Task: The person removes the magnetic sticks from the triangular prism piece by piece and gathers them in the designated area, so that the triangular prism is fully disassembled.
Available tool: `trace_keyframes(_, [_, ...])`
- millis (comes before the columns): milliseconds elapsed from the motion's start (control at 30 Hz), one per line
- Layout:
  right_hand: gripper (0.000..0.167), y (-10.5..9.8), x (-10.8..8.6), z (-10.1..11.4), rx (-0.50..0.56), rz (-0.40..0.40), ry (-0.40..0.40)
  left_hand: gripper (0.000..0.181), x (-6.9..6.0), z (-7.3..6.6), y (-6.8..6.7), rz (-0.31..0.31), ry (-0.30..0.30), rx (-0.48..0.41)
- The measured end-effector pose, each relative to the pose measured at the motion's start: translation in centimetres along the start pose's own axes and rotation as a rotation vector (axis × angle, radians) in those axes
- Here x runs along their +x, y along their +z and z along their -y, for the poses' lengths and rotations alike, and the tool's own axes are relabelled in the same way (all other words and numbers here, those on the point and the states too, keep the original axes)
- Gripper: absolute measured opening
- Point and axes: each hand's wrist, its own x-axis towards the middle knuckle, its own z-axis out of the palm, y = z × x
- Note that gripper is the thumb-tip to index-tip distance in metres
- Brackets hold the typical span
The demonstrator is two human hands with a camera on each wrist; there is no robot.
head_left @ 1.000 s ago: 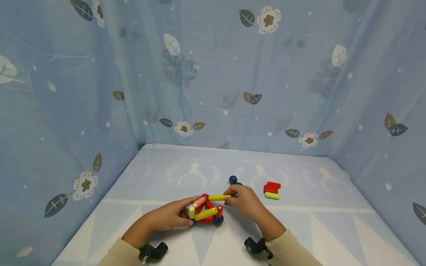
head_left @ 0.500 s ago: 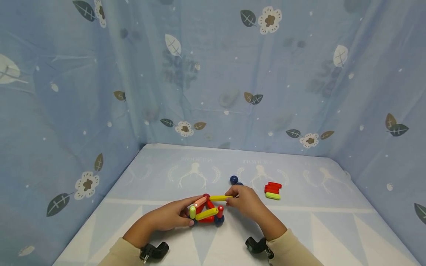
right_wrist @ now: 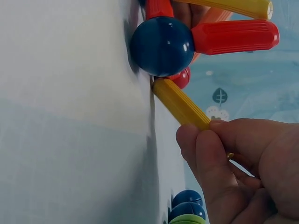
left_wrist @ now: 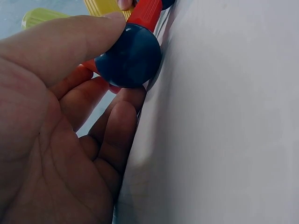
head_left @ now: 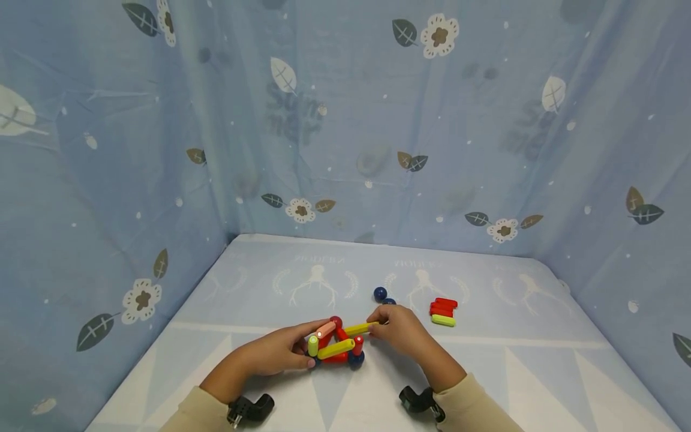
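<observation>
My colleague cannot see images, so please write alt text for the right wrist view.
The right hand pinches a yellow stick, its far end close to a dark blue ball joined to a red stick. Two more blue balls show near the bottom.

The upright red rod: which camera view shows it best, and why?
The right wrist view: the upright red rod appears large, side-on, against its dark blue ball. The head view shows it small and foreshortened; I cannot make it out from the left wrist.
</observation>
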Motion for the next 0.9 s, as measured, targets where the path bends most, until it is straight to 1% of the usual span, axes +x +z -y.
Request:
trace_keyframes(200, [0.008,-0.1,0.0,-0.4,0.0,-0.017,0.022,0.079,0.0,0.0,0.1,-0.002,-0.01,0.004])
trace_keyframes(367, [0.012,-0.8,-0.2,-0.7,0.041,-0.041,0.051,0.08,0.0,0.0,0.0,-0.004,-0.011,0.01])
trace_keyframes(533, [0.014,-2.0,-0.3,-1.6,0.133,-0.081,0.076,0.08,0.0,-0.1,0.0,-0.008,-0.018,0.017])
trace_keyframes(733, [0.017,-4.1,-0.4,-2.9,0.235,-0.136,0.134,0.08,0.0,-0.1,0.0,-0.003,-0.006,0.016])
trace_keyframes(900, [0.023,-5.8,-0.7,-4.1,0.38,-0.146,0.156,0.081,-0.1,-0.1,0.0,0.0,-0.003,0.003])
